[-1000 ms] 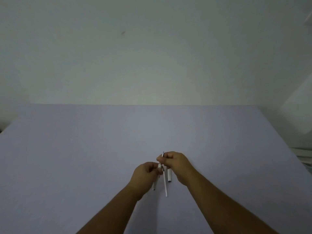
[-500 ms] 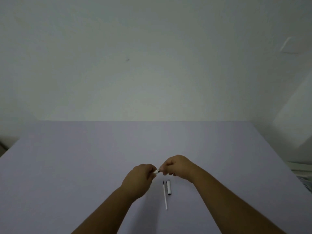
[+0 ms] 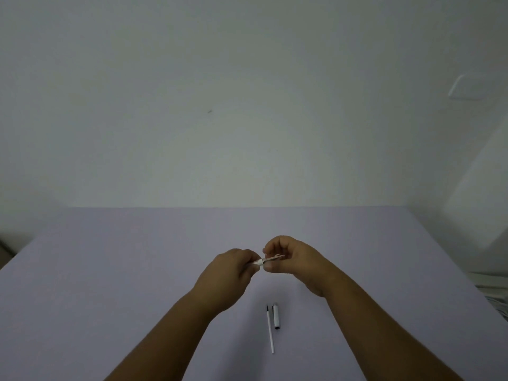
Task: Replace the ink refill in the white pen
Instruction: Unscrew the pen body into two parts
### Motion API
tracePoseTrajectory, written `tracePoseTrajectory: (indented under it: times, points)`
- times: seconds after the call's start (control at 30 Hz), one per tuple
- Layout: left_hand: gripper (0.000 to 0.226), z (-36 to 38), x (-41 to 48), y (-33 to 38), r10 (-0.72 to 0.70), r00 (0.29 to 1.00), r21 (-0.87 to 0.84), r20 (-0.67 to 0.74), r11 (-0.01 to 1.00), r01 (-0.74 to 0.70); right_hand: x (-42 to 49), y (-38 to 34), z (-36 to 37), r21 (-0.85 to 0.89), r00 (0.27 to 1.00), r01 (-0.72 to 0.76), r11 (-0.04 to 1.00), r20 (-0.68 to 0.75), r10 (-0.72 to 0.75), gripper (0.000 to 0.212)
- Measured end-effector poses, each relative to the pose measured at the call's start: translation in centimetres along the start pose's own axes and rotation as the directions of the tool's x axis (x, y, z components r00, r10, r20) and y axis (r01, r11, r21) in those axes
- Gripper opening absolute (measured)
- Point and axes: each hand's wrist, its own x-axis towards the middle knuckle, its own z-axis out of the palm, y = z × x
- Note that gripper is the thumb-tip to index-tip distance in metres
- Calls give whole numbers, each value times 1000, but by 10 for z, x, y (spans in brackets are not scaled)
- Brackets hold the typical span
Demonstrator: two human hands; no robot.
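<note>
My left hand (image 3: pixel 230 273) is closed around the white pen barrel (image 3: pixel 257 262), of which only the front end shows past the fingers. My right hand (image 3: pixel 294 259) pinches the metallic tip section (image 3: pixel 272 259) at that front end, so both hands meet above the table. Most of the pen is hidden inside my left fist. A thin white ink refill (image 3: pixel 270 329) with a dark tip lies on the table below the hands. Beside it, to the right, lies the short white pen cap (image 3: pixel 276 316).
The lilac table (image 3: pixel 110 270) runs back to a plain white wall. At the right edge some pale, striped objects (image 3: pixel 492 292) sit just off the table. A dark object shows at the far left edge.
The pen has turned from upright to nearly level between my hands. My hands have lifted away from the refill and cap, and the view has tilted upward.
</note>
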Motion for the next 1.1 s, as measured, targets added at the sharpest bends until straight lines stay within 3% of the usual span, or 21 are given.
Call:
tracePoseTrajectory:
  times: [0.13, 0.3, 0.43, 0.53, 0.63, 0.8, 0.93, 1.03, 1.1]
  points:
    - [21, -8, 1, 9, 50, 998, 48, -26, 998, -49, -3, -10, -1, 14, 997, 21, 1000, -79, -20, 9]
    - [23, -13, 0, 14, 90, 993, 99, -80, 992, -82, -8, -18, -3, 88, 998, 66, 994, -22, -64, 14]
    - [23, -17, 2, 17, 114, 988, 146, -107, 985, -97, -7, -23, -4, 44, 990, 70, 997, -122, -64, 11]
    - [23, -22, 5, 20, 103, 987, 145, -120, 986, -85, -7, -25, -6, 74, 993, 109, 991, -63, -104, 9]
    - [23, -26, 6, 22, 107, 986, 159, -124, 983, -86, -9, -31, -5, 157, 998, 28, 987, -62, -18, 14]
    - [23, -29, 8, 25, 106, 987, 167, -124, 982, -85, -7, -30, -8, 100, 990, 110, 989, -97, -100, 11]
    - [23, -30, 10, 26, 114, 984, 174, -135, 981, -90, -8, -33, -8, 180, 991, 81, 980, -116, -60, 11]
    - [22, -30, 10, 27, 119, 985, 179, -122, 979, -96, -8, -34, -8, 114, 985, 104, 988, -149, -86, 3]
    - [22, -31, 11, 27, 113, 986, 172, -125, 981, -91, -8, -33, -8, 105, 985, 132, 986, -121, -119, 14]
